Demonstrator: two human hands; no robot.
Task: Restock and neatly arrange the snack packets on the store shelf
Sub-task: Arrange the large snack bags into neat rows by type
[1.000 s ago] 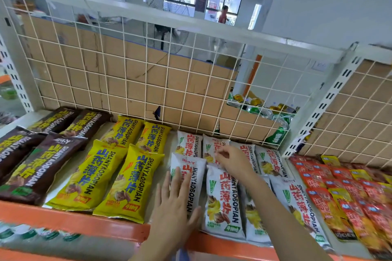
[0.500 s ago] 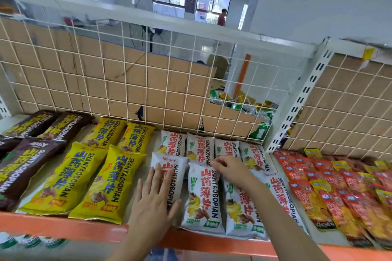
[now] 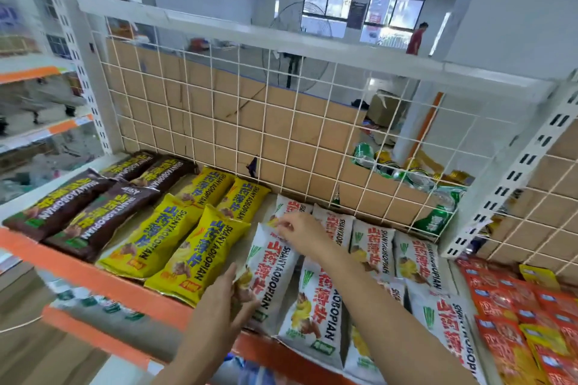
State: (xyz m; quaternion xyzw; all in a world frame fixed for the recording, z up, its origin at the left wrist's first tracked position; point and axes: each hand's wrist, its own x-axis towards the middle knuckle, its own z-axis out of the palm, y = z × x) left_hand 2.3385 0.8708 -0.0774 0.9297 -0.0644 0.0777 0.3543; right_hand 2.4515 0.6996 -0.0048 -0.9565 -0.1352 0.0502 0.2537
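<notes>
On the orange-edged shelf (image 3: 93,278), the right hand (image 3: 300,231) is pinching the crimped top of a glossy, pillow-shaped white packet (image 3: 272,272) with curled fingers, while the left hand (image 3: 219,306) is pressing straight fingers against its lower side. Yellow packets (image 3: 194,256) and brown packets (image 3: 93,216) are lying alongside, before a cardboard-backed white wire grid (image 3: 250,122).

Behind the shelf's orange front edge (image 3: 93,278), lying flat and lengthwise, two rows deep: brown snack packets (image 3: 84,216) at its left end, yellow snack packets (image 3: 187,256) next, white snack packets (image 3: 275,278) centre. Small red packets (image 3: 516,322) overlap at right.

Floor fan (image 3: 300,19), cardboard sheet (image 3: 203,122)
</notes>
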